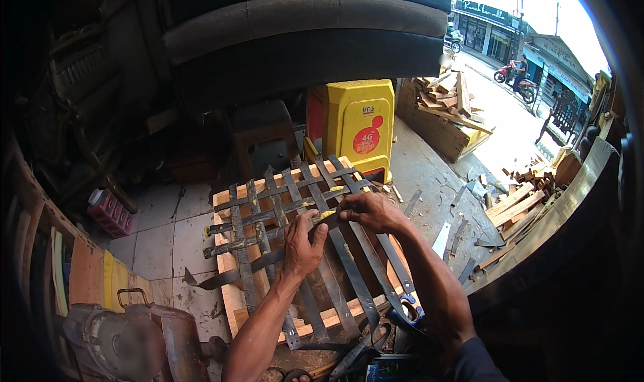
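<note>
A light wooden frame [231,308] lies below me, criss-crossed by several dark rubber straps [349,264] that pass over and under one another. Near its middle, my left hand [305,244] pinches a dark strap between thumb and fingers. My right hand [372,213], a little farther and to the right, is closed on the same strap. A short stretch of it with a yellowish patch shows between the hands. One loose strap end [208,280] sticks out past the frame's left side. The fingertips' undersides are hidden.
A yellow plastic stool [355,127] stands beyond the frame, under a dark padded seat [308,46]. At right lie a blue-handled saw [410,308], strap scraps and wood offcuts [516,204]. A metal machine [144,342] sits lower left; a pink crate [111,213] is behind it.
</note>
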Demonstrator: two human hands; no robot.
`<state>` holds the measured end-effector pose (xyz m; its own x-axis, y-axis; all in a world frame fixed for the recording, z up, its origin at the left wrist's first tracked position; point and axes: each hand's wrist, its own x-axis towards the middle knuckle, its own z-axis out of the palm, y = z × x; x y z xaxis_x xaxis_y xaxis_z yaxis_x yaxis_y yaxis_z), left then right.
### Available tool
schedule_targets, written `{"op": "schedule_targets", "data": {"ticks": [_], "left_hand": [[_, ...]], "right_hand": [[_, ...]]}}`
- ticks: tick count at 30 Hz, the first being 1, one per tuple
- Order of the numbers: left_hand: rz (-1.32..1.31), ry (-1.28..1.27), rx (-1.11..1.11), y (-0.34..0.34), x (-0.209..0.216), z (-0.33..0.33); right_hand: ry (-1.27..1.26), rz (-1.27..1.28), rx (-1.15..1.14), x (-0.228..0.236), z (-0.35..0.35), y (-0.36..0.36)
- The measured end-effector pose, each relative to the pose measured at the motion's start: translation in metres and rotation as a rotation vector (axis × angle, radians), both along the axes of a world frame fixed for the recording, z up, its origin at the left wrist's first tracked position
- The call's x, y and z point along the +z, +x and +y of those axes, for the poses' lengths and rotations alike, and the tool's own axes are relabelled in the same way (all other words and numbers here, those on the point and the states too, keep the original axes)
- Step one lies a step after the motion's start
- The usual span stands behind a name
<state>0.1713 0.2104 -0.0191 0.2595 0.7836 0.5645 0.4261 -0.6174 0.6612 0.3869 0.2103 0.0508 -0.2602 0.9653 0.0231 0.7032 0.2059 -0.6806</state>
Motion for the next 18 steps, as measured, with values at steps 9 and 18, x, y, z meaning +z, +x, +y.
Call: {"op": "schedule_targets", "data": {"ticks": [9, 18], "left_hand": [[0.853, -0.192, 0.087, 0.024, -0.009, 0.042], [0.646, -0.461, 0.052, 0.034, -0.06, 0.062]], "right_hand": [[-0.319, -0.205, -0.115, -0.081, 0.015, 0.003], [-0.542, -0.193, -0.001, -0.097, 0.029, -0.004]]}}
